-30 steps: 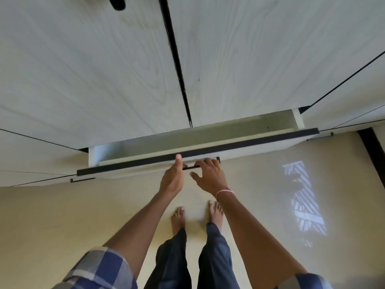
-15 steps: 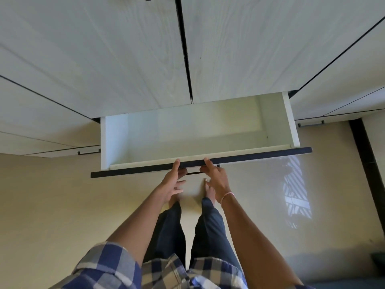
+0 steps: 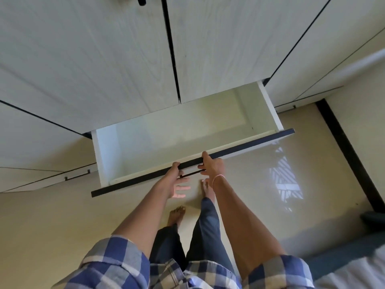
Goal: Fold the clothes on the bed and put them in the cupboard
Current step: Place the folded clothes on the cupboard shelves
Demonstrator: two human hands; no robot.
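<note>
At the foot of the pale wood-grain cupboard [image 3: 104, 59], a white drawer [image 3: 100, 155] stands pulled out over the floor [image 3: 52, 226], its inside bare and lit greenish. The drawer front [image 3: 250, 146] shows as a dark strip running from lower left to upper right, and both hands meet it near its middle.

The left hand [image 3: 169, 182] comes up from below. Its thumb lies over the top of the dark strip, while its fingers [image 3: 184, 187] stretch out straight and spread under the front, pointing right, and appear clear of the panel. The right hand [image 3: 212, 166], with a pink bracelet [image 3: 217, 178] at the wrist, clasps the front just beside the left: its thumb is hooked over the top edge and its fingers curl in towards the thin dark handle bar [image 3: 190, 174] on the outer face. Whether those fingertips pass behind the bar cannot be told. The bar sits between the two hands, touching or nearly touching both.

Below are checked blue-and-white sleeves [image 3: 116, 261], dark trousers [image 3: 208, 232] and two bare feet, the left foot [image 3: 176, 215] set nearer the camera than the right foot [image 3: 207, 188]. A striped patch of sunlight [image 3: 285, 180] lies on the floor to the right.
</note>
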